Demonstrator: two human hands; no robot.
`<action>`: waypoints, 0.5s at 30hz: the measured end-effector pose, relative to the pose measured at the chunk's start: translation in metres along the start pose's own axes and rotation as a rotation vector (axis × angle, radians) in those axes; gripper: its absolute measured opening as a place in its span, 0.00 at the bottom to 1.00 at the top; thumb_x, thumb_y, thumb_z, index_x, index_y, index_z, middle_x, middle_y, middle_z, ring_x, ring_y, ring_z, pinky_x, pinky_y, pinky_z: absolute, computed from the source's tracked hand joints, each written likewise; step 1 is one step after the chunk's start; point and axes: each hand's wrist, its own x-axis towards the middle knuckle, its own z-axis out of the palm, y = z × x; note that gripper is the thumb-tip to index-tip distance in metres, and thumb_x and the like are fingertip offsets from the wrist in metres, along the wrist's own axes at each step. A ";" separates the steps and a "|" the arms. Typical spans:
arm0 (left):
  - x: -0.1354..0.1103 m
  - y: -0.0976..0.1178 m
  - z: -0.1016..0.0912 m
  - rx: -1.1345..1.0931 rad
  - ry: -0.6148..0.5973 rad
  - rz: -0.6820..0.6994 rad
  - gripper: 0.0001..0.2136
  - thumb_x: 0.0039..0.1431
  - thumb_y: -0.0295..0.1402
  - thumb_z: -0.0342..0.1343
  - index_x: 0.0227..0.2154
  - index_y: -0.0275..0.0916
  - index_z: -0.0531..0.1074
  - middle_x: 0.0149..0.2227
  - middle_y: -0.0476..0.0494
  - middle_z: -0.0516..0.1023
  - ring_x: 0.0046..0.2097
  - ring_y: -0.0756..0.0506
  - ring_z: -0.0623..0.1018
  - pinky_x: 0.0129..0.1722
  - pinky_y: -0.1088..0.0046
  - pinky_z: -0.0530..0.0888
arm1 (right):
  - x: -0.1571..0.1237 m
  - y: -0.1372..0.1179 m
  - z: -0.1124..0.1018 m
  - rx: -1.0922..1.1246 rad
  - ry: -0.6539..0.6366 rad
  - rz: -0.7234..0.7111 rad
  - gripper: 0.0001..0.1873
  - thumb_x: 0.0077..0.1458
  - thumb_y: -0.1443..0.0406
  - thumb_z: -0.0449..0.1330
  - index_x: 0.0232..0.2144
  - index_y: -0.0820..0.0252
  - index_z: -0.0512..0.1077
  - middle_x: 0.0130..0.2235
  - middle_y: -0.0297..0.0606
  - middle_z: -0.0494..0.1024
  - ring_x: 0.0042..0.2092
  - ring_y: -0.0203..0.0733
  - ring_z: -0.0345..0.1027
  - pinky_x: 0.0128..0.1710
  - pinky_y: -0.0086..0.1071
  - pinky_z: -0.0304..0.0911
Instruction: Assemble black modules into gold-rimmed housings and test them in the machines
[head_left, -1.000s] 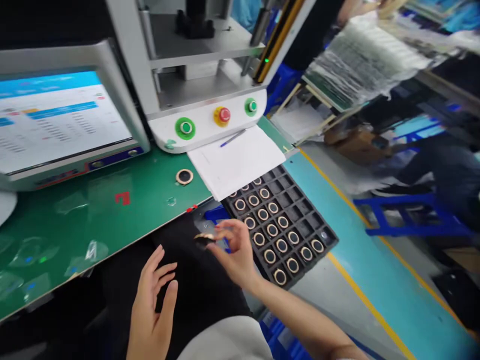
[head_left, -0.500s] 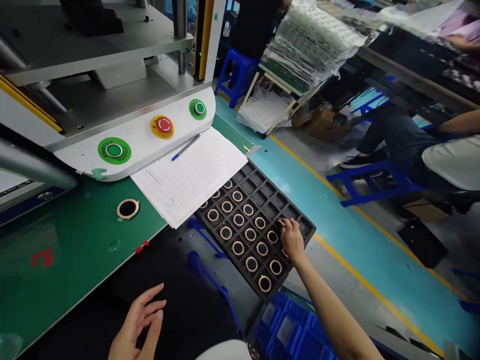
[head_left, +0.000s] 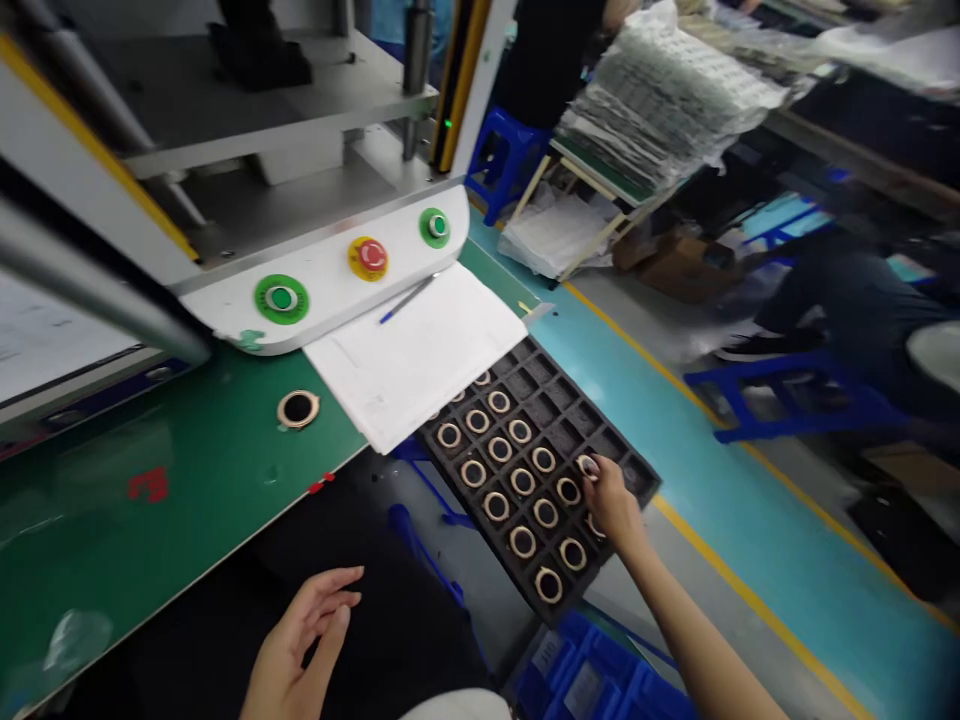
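Note:
My right hand (head_left: 616,505) pinches a round gold-rimmed watch case (head_left: 588,467) over a black foam tray (head_left: 541,598). Its fingertips cover part of the rim. In the tray's square pockets lie several similar watch cases with dark centres, and other pockets toward its far right side hold none. On the green table (head_left: 217,480), apart from the rest, lies a single watch case (head_left: 298,409). My left hand (head_left: 304,640) hangs in the air above my dark-clothed lap, fingers loosely spread, with nothing in it.
A press machine with green buttons (head_left: 282,298) and a red stop button (head_left: 370,257) stands at the table's back. Paper sheets (head_left: 420,350) with a pen (head_left: 409,298) overlap the tray's corner. Blue bins (head_left: 581,690) sit below. A seated person (head_left: 847,290) is at right.
The whole view has shifted, so things appear further right. The watch case in my right hand has turned from nearly edge-on to showing its face. My left hand stays open.

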 end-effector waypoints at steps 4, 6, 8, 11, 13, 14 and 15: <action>-0.012 0.005 -0.011 -0.101 0.015 -0.038 0.18 0.53 0.50 0.63 0.36 0.40 0.80 0.43 0.37 0.83 0.41 0.39 0.82 0.44 0.64 0.79 | -0.007 -0.057 -0.006 0.187 0.094 -0.123 0.16 0.62 0.53 0.60 0.44 0.57 0.71 0.46 0.42 0.73 0.47 0.46 0.70 0.45 0.43 0.70; -0.019 0.008 -0.019 -0.125 0.023 -0.042 0.16 0.54 0.48 0.63 0.37 0.40 0.80 0.43 0.38 0.82 0.42 0.39 0.81 0.45 0.64 0.78 | -0.012 -0.105 0.002 0.312 0.141 -0.202 0.14 0.60 0.53 0.60 0.42 0.54 0.70 0.47 0.46 0.72 0.52 0.53 0.67 0.52 0.53 0.65; -0.025 0.008 -0.026 -0.136 0.036 -0.032 0.16 0.54 0.47 0.63 0.37 0.40 0.80 0.43 0.38 0.82 0.43 0.39 0.81 0.46 0.65 0.77 | -0.021 -0.167 0.017 0.446 0.112 -0.300 0.10 0.58 0.55 0.61 0.39 0.51 0.70 0.46 0.48 0.73 0.53 0.57 0.67 0.56 0.59 0.60; -0.036 0.004 -0.036 -0.181 0.075 0.003 0.17 0.52 0.49 0.64 0.36 0.40 0.81 0.42 0.38 0.82 0.41 0.39 0.81 0.45 0.65 0.77 | -0.032 -0.272 0.044 0.619 -0.106 -0.520 0.07 0.58 0.57 0.61 0.36 0.52 0.73 0.44 0.42 0.77 0.50 0.52 0.72 0.54 0.54 0.66; -0.042 -0.002 -0.043 -0.230 0.090 0.020 0.20 0.49 0.53 0.65 0.34 0.40 0.81 0.41 0.38 0.83 0.40 0.39 0.81 0.43 0.65 0.78 | -0.034 -0.334 0.060 0.675 -0.200 -0.631 0.12 0.59 0.57 0.61 0.43 0.56 0.73 0.51 0.43 0.75 0.54 0.50 0.69 0.56 0.52 0.65; -0.045 -0.005 -0.047 -0.252 0.092 0.022 0.22 0.47 0.54 0.65 0.33 0.40 0.81 0.40 0.38 0.83 0.39 0.38 0.81 0.41 0.64 0.79 | -0.034 -0.361 0.066 0.689 -0.222 -0.671 0.17 0.59 0.57 0.62 0.47 0.60 0.72 0.54 0.44 0.73 0.56 0.51 0.68 0.56 0.52 0.65; -0.048 -0.008 -0.051 -0.269 0.092 0.021 0.23 0.45 0.56 0.66 0.32 0.40 0.81 0.39 0.38 0.83 0.39 0.37 0.81 0.41 0.63 0.79 | -0.033 -0.382 0.071 0.691 -0.232 -0.695 0.19 0.60 0.56 0.62 0.50 0.60 0.71 0.56 0.45 0.71 0.56 0.51 0.67 0.56 0.51 0.65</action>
